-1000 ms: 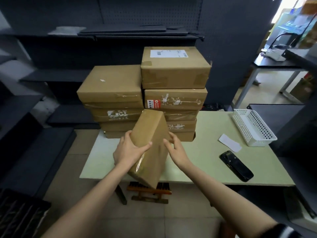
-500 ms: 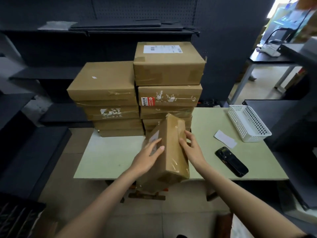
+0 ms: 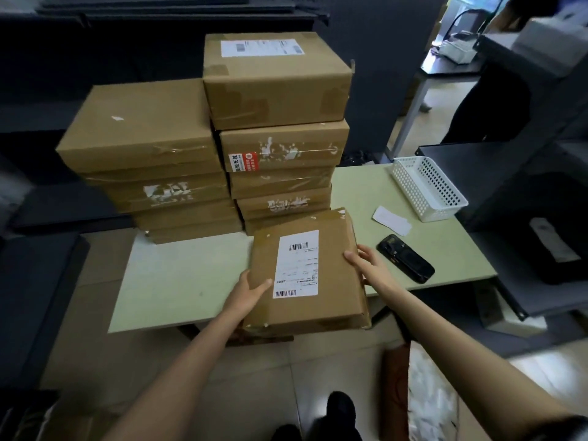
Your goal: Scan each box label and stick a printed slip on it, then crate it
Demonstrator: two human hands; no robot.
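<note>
Lying label-up at the table's (image 3: 191,281) near edge, the cardboard box (image 3: 305,275) is gripped by left hand (image 3: 246,292) and right hand (image 3: 366,265) at opposite sides; stiff, seemingly light, tape possibly slippery.

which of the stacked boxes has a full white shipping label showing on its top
The top box of the right-hand stack, the highest one. Its lid carries an intact white label. The left stack's top box shows only a small white scrap.
</note>
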